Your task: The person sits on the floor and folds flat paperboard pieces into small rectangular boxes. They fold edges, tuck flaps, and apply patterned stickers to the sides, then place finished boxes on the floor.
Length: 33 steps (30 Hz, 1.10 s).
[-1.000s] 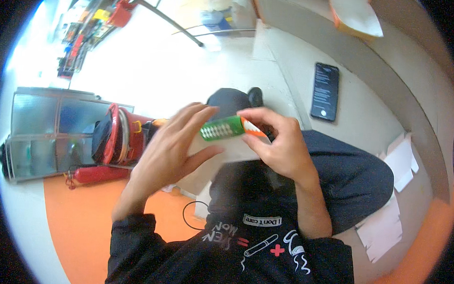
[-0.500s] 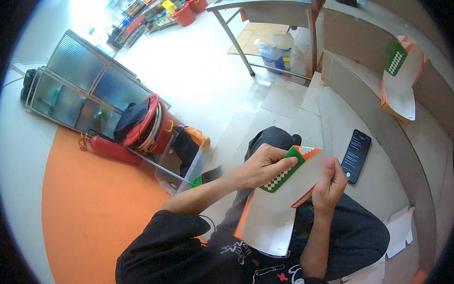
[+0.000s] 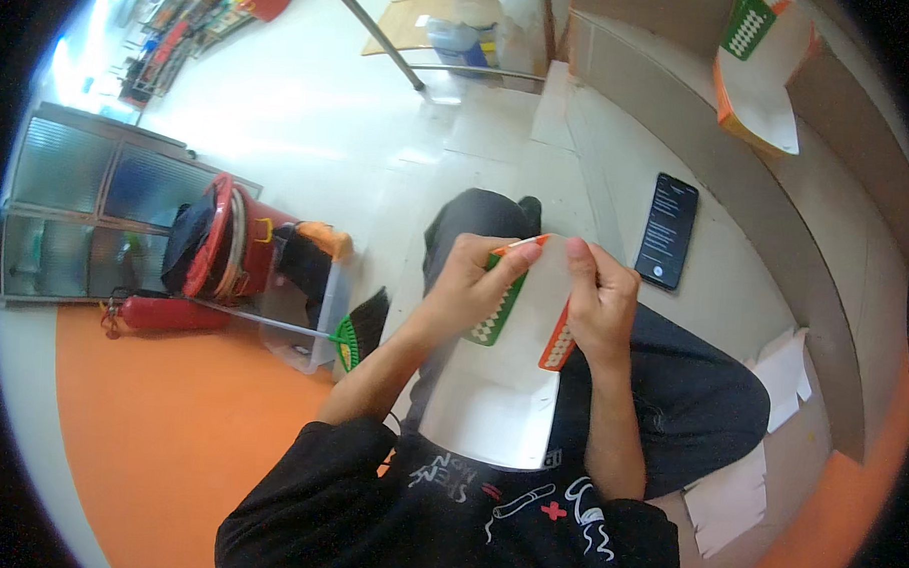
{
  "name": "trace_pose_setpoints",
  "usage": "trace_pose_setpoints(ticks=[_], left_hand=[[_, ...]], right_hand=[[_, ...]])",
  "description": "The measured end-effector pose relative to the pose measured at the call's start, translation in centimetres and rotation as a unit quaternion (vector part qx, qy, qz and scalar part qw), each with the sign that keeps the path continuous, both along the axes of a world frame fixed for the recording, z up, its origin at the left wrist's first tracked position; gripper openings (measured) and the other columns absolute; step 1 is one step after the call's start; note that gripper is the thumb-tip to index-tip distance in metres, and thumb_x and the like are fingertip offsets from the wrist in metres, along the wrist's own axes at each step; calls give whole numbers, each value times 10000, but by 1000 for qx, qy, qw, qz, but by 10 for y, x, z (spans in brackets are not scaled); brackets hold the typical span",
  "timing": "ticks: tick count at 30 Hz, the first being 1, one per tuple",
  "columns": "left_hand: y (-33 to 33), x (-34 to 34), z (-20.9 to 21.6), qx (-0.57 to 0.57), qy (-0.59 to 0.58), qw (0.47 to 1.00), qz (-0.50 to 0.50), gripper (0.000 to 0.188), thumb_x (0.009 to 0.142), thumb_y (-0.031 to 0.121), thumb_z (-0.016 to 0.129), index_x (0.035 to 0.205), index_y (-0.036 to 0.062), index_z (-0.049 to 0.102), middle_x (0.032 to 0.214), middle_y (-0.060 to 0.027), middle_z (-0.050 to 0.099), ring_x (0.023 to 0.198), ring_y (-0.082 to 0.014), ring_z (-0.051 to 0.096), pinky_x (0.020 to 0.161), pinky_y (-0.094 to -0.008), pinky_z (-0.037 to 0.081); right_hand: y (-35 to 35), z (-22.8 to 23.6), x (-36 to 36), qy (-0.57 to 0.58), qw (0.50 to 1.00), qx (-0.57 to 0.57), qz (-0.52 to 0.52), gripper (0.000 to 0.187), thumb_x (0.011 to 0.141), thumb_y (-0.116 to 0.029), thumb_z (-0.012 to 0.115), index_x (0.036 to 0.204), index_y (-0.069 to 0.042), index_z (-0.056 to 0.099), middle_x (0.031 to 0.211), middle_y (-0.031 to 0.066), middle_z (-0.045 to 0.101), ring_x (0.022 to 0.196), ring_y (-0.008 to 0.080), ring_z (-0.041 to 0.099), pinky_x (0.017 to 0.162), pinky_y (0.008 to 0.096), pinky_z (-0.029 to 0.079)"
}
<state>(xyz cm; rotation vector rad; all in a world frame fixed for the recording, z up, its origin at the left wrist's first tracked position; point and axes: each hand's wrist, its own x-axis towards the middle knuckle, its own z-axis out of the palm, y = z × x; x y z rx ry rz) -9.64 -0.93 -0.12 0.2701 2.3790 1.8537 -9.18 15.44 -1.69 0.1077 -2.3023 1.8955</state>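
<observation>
A flat white cardboard sheet [image 3: 506, 386] with green and orange patterned edge flaps lies over my lap. My left hand [image 3: 469, 285] grips its green flap at the upper left. My right hand [image 3: 599, 299] pinches the orange flap at the upper right. Both hands hold the sheet's far end up in front of me, above my dark trousers [image 3: 691, 392].
A black phone [image 3: 667, 229] lies on the pale step to my right. A folded white, orange and green box [image 3: 762, 74] sits on a higher ledge. White paper pieces [image 3: 770, 435] lie at right. Red bucket [image 3: 241, 241], fire extinguisher [image 3: 163, 314] and green broom [image 3: 348, 335] stand left.
A second ago both hands held a small folded green and orange piece; the sheet is now opened out flat over my lap. The view has shifted, and the phone now sits further right.
</observation>
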Motion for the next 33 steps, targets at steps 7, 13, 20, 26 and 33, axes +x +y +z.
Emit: trace_pose_setpoints(ticks=[7,13,20,26,33], left_hand=[[-5,-3,5,-103,-147,984,-19,346,971,289,567,924,-42,656,728,27,595,666,-45,490,583,-229,415],[10,-3,0,-146,36,989,-3,240,905,162,638,803,-44,571,641,-148,538,565,-188,513,536,-310,418],[16,0,-2,-150,95,984,-13,209,883,66,654,741,-25,531,602,-137,497,486,-212,453,474,-322,375],[18,-2,-9,-186,164,969,4,202,868,55,676,735,-8,538,597,-137,504,479,-218,459,468,-312,384],[5,-12,-11,-208,197,944,166,237,914,163,664,761,2,580,567,-100,515,499,-109,460,468,-265,388]], right_hand=[[-6,-13,-9,3,998,9,-69,391,984,-258,515,724,31,556,599,199,539,534,325,566,532,408,414],[-11,-21,-9,40,994,43,-90,425,978,-260,566,663,19,505,505,99,384,469,111,335,443,330,306],[-3,-14,-9,-30,997,37,-57,435,960,-269,581,629,8,519,522,195,469,412,324,432,439,402,346],[-4,-18,-10,-16,995,40,-94,477,983,-300,538,623,13,526,508,176,469,417,280,431,453,385,353],[-9,-25,-8,-46,993,-109,-26,472,1023,-384,421,831,15,584,578,124,537,485,201,531,506,351,420]])
